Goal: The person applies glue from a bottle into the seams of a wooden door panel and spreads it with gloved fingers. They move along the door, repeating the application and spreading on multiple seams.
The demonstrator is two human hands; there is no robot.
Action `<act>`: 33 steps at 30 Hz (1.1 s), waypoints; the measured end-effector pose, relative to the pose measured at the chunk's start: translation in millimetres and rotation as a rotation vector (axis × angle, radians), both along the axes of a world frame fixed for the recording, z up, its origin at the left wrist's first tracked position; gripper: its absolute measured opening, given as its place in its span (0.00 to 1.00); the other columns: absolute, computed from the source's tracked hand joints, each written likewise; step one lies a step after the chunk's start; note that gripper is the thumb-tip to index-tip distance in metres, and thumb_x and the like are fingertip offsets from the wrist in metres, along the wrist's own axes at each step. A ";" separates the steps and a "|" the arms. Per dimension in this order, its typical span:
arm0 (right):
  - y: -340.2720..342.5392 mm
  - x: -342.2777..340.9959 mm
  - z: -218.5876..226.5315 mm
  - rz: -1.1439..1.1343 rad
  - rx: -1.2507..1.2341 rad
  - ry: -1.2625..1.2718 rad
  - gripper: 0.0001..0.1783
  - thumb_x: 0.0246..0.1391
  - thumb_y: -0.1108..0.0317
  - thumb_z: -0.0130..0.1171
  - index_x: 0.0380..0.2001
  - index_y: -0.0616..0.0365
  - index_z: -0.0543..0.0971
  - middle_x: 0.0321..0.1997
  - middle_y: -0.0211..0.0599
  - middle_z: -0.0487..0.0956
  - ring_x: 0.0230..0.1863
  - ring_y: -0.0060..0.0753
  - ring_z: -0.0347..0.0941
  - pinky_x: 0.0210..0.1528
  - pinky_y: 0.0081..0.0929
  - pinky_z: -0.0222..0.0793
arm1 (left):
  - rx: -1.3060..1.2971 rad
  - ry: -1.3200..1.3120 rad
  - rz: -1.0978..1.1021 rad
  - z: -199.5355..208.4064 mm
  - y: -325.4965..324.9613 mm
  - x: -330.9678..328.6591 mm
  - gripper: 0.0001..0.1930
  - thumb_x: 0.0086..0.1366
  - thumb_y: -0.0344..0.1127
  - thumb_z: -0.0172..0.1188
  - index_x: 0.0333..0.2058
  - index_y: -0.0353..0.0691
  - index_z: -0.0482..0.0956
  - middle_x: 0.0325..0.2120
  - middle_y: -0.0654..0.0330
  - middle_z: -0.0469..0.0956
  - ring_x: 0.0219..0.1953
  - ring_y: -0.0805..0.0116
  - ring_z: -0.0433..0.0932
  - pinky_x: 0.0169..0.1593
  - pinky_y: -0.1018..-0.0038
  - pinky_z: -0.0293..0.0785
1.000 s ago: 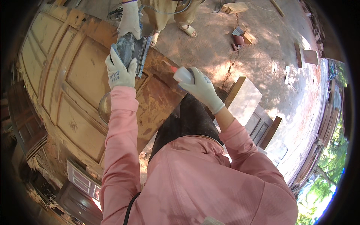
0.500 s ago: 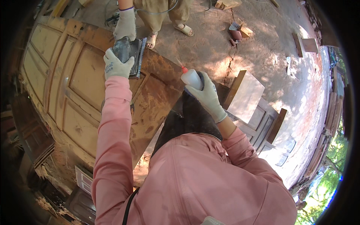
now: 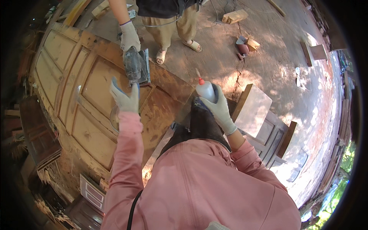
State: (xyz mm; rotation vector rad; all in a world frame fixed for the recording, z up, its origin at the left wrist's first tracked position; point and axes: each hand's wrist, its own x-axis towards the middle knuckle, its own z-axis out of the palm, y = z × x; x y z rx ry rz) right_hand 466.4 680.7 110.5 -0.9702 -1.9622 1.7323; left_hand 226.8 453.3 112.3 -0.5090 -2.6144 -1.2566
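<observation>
My left hand (image 3: 126, 99), in a white glove with blue on the fingers, hangs open over the panelled wooden door (image 3: 97, 74), thumb and fingers apart. Just beyond my fingertips is a dark power sander (image 3: 132, 66), resting on the door's far edge; a co-worker's gloved hand (image 3: 130, 38) holds its far end. In my gloved right hand (image 3: 219, 111) is a white squeeze bottle (image 3: 206, 90) with a red cap and a thin nozzle pointing up. That hand is closed around the bottle beside my dark trouser leg, to the right of the door.
The co-worker (image 3: 165, 32) stands across the door in tan trousers and sandals. To my right lie a pale board (image 3: 253, 109) and a grey panelled door (image 3: 270, 132). Wood blocks (image 3: 234, 16) and a reddish-brown roll (image 3: 243, 48) are on the ground. A cable (image 3: 161, 25) runs by the co-worker.
My left hand has let go of the sander and drawn back toward me, fingers spread. The co-worker still holds the sander. My right hand keeps the bottle. The view has shifted slightly.
</observation>
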 end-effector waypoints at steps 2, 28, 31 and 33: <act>9.9 8.8 -5.9 -0.014 -0.050 0.037 0.34 0.50 0.66 0.74 0.58 0.62 0.71 0.51 0.44 0.81 0.52 0.31 0.77 0.53 0.32 0.73 | -0.044 -0.050 -0.034 0.3 -15.7 29.9 0.44 0.60 0.36 0.71 0.68 0.30 0.55 0.65 0.41 0.60 0.67 0.45 0.62 0.70 0.57 0.58; 9.4 -67.6 7.5 0.236 -0.045 0.071 0.35 0.50 0.67 0.74 0.59 0.62 0.70 0.54 0.42 0.78 0.54 0.31 0.75 0.56 0.31 0.72 | -0.136 -0.115 0.126 -26.0 -77.7 68.0 0.37 0.64 0.35 0.64 0.67 0.30 0.58 0.60 0.41 0.70 0.62 0.45 0.70 0.66 0.58 0.64; 10.9 -67.4 14.8 0.225 -0.084 0.082 0.35 0.51 0.69 0.73 0.60 0.62 0.69 0.55 0.40 0.77 0.54 0.29 0.74 0.56 0.29 0.72 | -0.031 -0.152 0.101 -20.2 -70.6 79.7 0.34 0.65 0.34 0.64 0.66 0.29 0.62 0.58 0.41 0.71 0.61 0.45 0.72 0.65 0.57 0.66; 13.3 -68.4 19.0 0.218 -0.066 0.098 0.35 0.52 0.71 0.73 0.60 0.61 0.68 0.56 0.39 0.76 0.54 0.27 0.73 0.55 0.28 0.72 | 0.134 -0.287 0.086 -33.9 -74.5 94.5 0.32 0.65 0.34 0.63 0.64 0.29 0.63 0.58 0.42 0.71 0.60 0.45 0.72 0.64 0.57 0.67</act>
